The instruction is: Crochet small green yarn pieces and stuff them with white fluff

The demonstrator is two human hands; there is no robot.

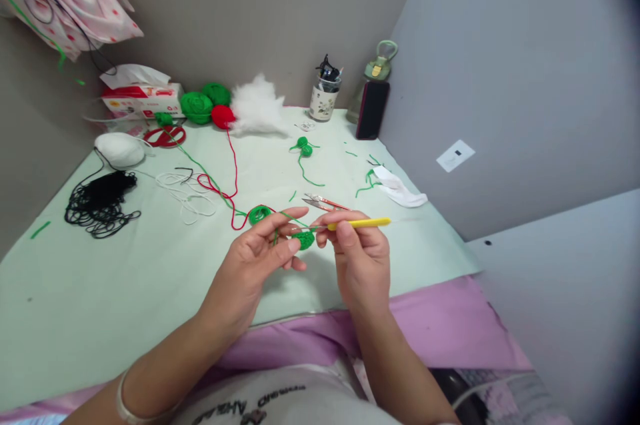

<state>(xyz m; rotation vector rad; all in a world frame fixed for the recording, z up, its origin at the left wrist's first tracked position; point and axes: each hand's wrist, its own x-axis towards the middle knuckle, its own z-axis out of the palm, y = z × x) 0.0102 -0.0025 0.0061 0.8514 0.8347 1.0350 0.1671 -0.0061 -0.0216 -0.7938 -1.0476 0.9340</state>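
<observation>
Between thumb and fingers, my left hand (260, 252) pinches a small green crochet piece (304, 240). Green yarn runs up over its raised index finger. My right hand (363, 258) grips a crochet hook (360, 223) by its yellow handle. The hook's metal shaft points left and meets the top of the green piece, where yarn lies at the tip. Just beyond the hands, a ring-shaped green crochet piece (259, 214) lies on the table. Small thread snips (325, 202) with orange-red handles rest behind my right hand, which partly hides them.
Along the back stand a tissue box (145, 100), green yarn balls (197, 107), a red yarn ball (223, 117), white stuffing (260, 105), a pen cup (324, 100) and a phone (373, 110). Black yarn (103, 202) and red scissors (165, 136) lie left.
</observation>
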